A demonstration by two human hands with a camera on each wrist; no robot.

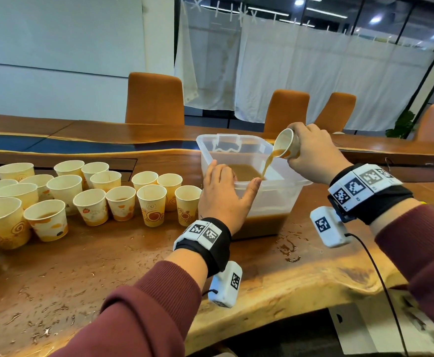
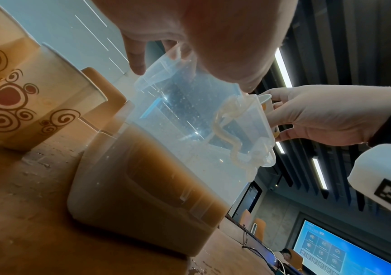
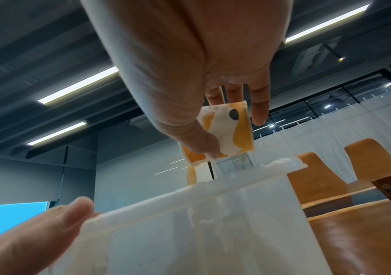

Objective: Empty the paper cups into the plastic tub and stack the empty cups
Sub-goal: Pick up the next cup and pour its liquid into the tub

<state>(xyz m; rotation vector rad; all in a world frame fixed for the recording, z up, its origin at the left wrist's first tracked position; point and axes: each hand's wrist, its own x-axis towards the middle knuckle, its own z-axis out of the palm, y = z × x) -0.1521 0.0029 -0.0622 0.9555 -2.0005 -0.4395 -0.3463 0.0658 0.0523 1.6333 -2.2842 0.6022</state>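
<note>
Although the table (image 1: pixel 87 266) fills most of the head view, we lose its left end past the frame, where the leftmost of the standing cups (image 1: pixel 152 204) are cut off, and we cannot tell how many of them hold liquid. The wood toward the near edge is bare but speckled with droplets; the wavy near edge runs close under our wrists.

The plastic tub (image 1: pixel 283 199) stands near the middle of the table, just right of the cup cluster, with brown liquid (image 2: pixel 157 178) pooled in its lower part. Its far wall is partly hidden by our hands.

Our left hand (image 1: pixel 223 194) rests on the tub's near-left rim, fingers (image 1: pixel 217 173) straight and together over the edge, thumb spread along the front rim.

Our right hand (image 1: pixel 314 153) grips the tilted cup (image 1: pixel 285 144) above the tub's right rim, fingers and thumb curled round it. A thin stream (image 1: pixel 267 163) falls from its lip into the tub.
</note>
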